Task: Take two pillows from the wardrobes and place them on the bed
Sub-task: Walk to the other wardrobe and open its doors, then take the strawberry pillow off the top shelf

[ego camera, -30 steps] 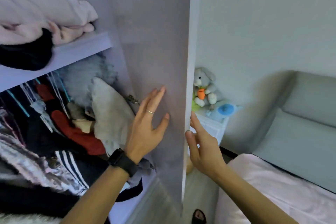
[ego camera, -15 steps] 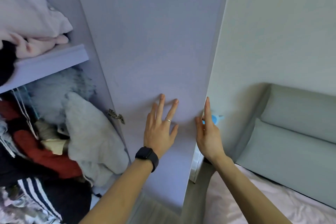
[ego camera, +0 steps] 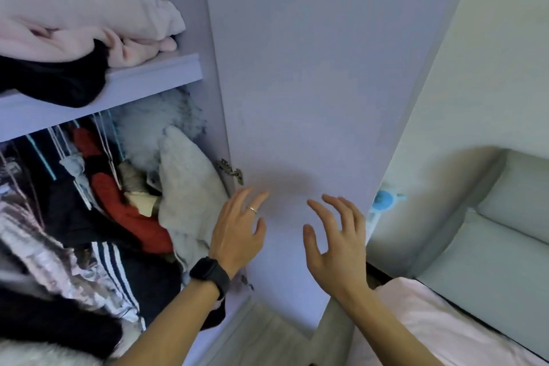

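The lilac wardrobe door (ego camera: 312,83) stands wide open in front of me. My left hand (ego camera: 237,232), with a ring and a black watch, is open near the door's hinge side, fingers spread. My right hand (ego camera: 335,241) is open too, fingers curled and apart, just off the door's inner face. A pale pink pillow or folded bedding (ego camera: 74,9) lies on the upper wardrobe shelf (ego camera: 142,80) at the top left. The bed (ego camera: 445,324) with a pink sheet shows at the bottom right. Both hands hold nothing.
Hanging clothes (ego camera: 89,217) fill the wardrobe below the shelf, among them a grey garment (ego camera: 190,193) and a red one. A door hinge (ego camera: 230,168) sits just above my left hand. A grey padded headboard (ego camera: 505,232) runs along the right. A blue toy (ego camera: 383,199) peeks past the door's edge.
The door has swung further open toward the wall. My right hand has left the door's edge and now hovers before its inner face; my left hand has shifted toward the hinge side.
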